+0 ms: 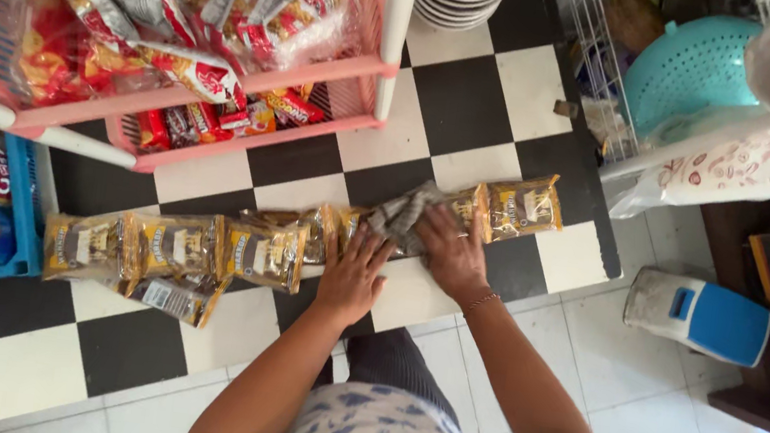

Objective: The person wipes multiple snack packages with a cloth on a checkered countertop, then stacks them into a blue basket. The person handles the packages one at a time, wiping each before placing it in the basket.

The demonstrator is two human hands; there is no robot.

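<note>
My 2 hands lie flat and unclenched, left hand (351,276) and right hand (450,250) pressing on the strip of yellow-brown snack sachets (284,238) stretched across the checkered floor (458,98) below the pink basket (218,142).

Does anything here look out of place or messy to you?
Yes. A strip of joined golden snack packets lies on the checkered floor instead of in the pink rack. Its middle is bunched and twisted under the right hand and beside the left hand.
</note>
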